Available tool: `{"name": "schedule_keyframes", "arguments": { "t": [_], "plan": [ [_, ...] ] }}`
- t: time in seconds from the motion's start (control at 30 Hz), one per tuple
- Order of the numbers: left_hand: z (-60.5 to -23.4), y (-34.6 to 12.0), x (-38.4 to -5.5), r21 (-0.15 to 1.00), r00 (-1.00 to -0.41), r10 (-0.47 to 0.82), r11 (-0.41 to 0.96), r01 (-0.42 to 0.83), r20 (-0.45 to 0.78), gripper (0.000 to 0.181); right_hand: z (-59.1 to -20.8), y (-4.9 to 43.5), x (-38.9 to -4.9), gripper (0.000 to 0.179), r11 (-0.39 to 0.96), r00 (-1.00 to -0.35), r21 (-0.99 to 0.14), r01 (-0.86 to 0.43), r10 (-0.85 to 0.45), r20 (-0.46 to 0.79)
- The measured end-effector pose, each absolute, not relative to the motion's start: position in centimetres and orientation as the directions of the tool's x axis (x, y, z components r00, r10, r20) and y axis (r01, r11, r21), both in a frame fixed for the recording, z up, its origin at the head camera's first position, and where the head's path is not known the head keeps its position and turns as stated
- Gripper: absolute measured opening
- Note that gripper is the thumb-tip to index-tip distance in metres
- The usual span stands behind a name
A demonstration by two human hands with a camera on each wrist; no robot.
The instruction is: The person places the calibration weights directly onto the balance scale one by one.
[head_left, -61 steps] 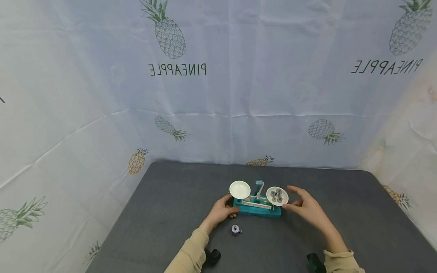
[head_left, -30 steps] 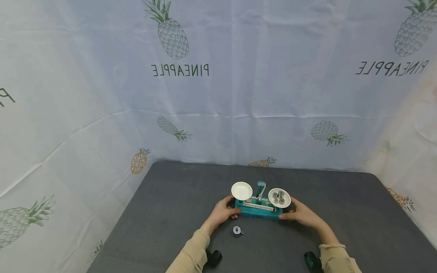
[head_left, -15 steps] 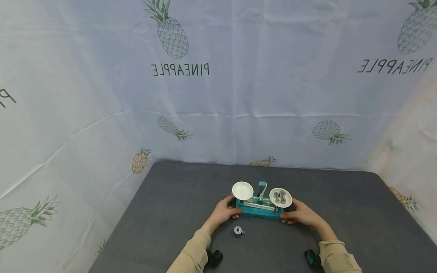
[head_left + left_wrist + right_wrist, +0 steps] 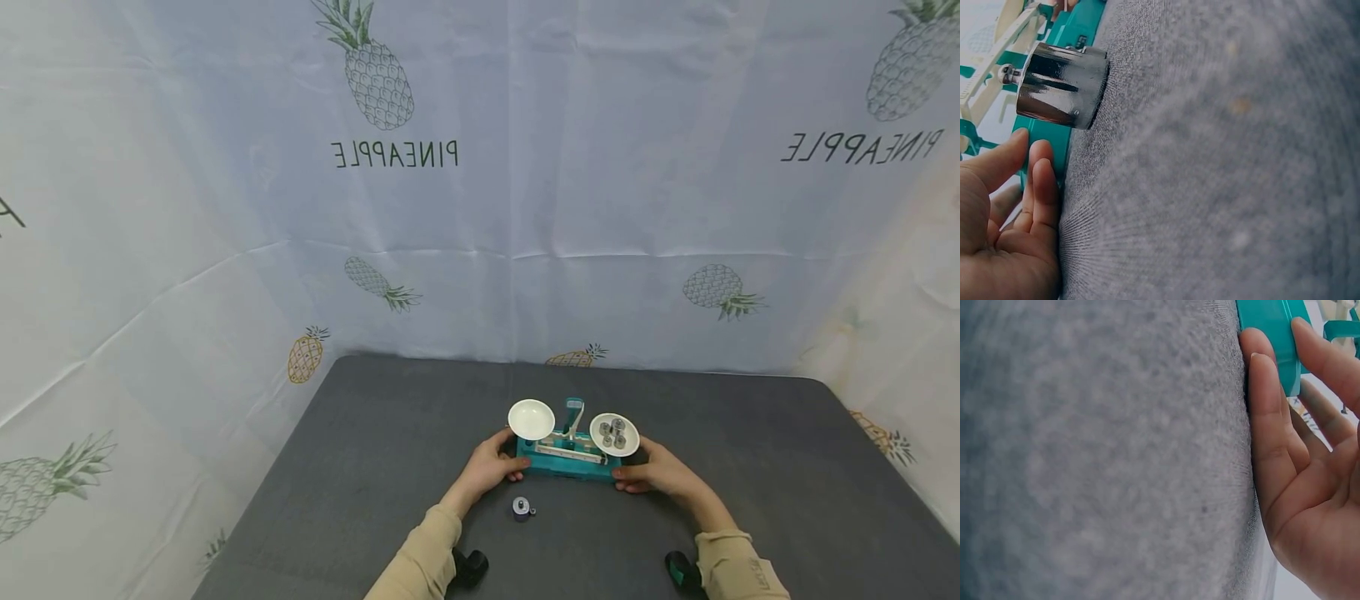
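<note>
A teal balance scale [image 4: 573,468] stands on the table between the hands. Its left white pan [image 4: 532,420] holds nothing; several small metal weights [image 4: 618,426] sit in the right pan [image 4: 633,443]. My left hand [image 4: 482,467] grips the left end of the base, thumb on the front side. At the opposite end, my right hand [image 4: 662,473] holds the base; in the right wrist view, thumb and fingers [image 4: 1266,387] pinch its teal edge. A larger shiny cylindrical weight [image 4: 1060,87] stands before the base, a tiny weight [image 4: 533,512] beside it.
The dark grey table [image 4: 405,417] reaches back to a pineapple-print curtain [image 4: 480,208]. One black object [image 4: 470,568] is by the left sleeve, another black object [image 4: 682,572] with a green patch by the right sleeve.
My right hand has come down from beside the right pan to grip the right end of the base. My left hand keeps its hold; the scale barely shifts.
</note>
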State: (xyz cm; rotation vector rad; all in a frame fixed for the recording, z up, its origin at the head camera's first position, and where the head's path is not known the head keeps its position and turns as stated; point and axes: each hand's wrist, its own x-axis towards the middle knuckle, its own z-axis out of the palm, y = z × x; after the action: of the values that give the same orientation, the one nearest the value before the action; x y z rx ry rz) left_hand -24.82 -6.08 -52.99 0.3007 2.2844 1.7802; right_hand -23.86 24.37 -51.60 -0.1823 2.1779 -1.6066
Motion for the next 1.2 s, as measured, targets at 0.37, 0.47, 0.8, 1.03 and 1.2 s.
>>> {"name": "schedule_keyframes", "arguments": {
  "t": [0.37,0.47,0.8,1.03,1.2],
  "plan": [
    [-52.6,-6.0,-24.5,0.959,-0.957,0.289,0.278,0.053,-0.031,0.058,-51.4,23.8,-23.5,0.083,0.320,-0.910,-0.934,0.160,-0.320,-0.266],
    [-52.4,-6.0,-24.3,0.944,-0.959,0.284,0.317,0.095,0.001,0.057,-51.6,23.8,-23.5,0.084,0.315,-0.911,-0.934,0.166,-0.315,-0.268],
    [-52.0,-6.3,-23.2,0.860,-0.954,0.279,0.454,0.231,0.108,0.054,-51.9,24.1,-23.6,0.091,0.285,-0.909,-0.940,0.188,-0.311,-0.277],
    [-51.5,-7.0,-22.1,0.821,-0.947,0.271,0.493,0.289,0.171,0.046,-51.9,24.3,-23.5,0.092,0.285,-0.909,-0.940,0.187,-0.312,-0.275],
    [-50.9,-7.4,-21.1,0.809,-0.944,0.283,0.507,0.297,0.170,0.037,-52.0,24.4,-23.4,0.092,0.275,-0.910,-0.943,0.187,-0.314,-0.271]
  ]
}}
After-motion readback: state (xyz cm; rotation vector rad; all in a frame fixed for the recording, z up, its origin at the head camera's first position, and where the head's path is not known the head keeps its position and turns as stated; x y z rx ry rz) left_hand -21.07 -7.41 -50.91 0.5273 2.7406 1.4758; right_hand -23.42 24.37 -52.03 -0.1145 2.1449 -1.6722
